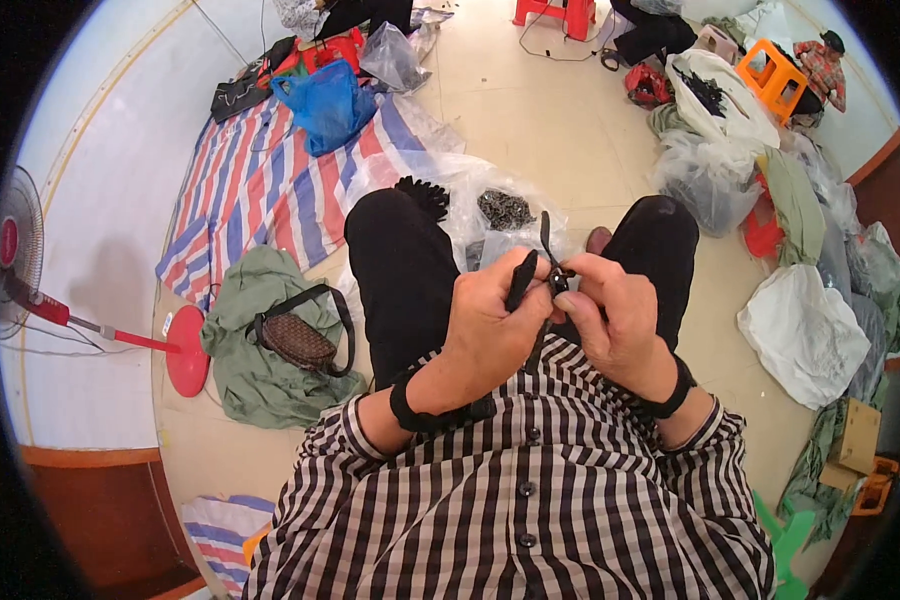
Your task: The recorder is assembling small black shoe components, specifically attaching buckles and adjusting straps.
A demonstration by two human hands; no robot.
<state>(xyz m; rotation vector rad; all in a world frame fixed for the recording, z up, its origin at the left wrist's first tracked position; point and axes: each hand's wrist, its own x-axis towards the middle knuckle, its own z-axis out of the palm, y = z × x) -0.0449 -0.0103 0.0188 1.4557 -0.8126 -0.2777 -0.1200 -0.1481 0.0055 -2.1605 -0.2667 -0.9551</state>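
Black strap (545,234) was held up between the person's knees (388,218). The left hand (490,312) pinched a thick black strip (519,282), and the right hand (615,318) pinched a small shiny black part (560,284) just beside it.

"How's the light on your feed?"

"Bright, fairly even; I can't see its source. Shadows on the tiled floor (510,110) are soft, and a clear plastic bag (708,188) glints."

"Sharpness?"

"I get crisp checks on the shirt (610,485), little detail in the black trousers (395,270); the rim bends the white wall (100,230), then falls to black."
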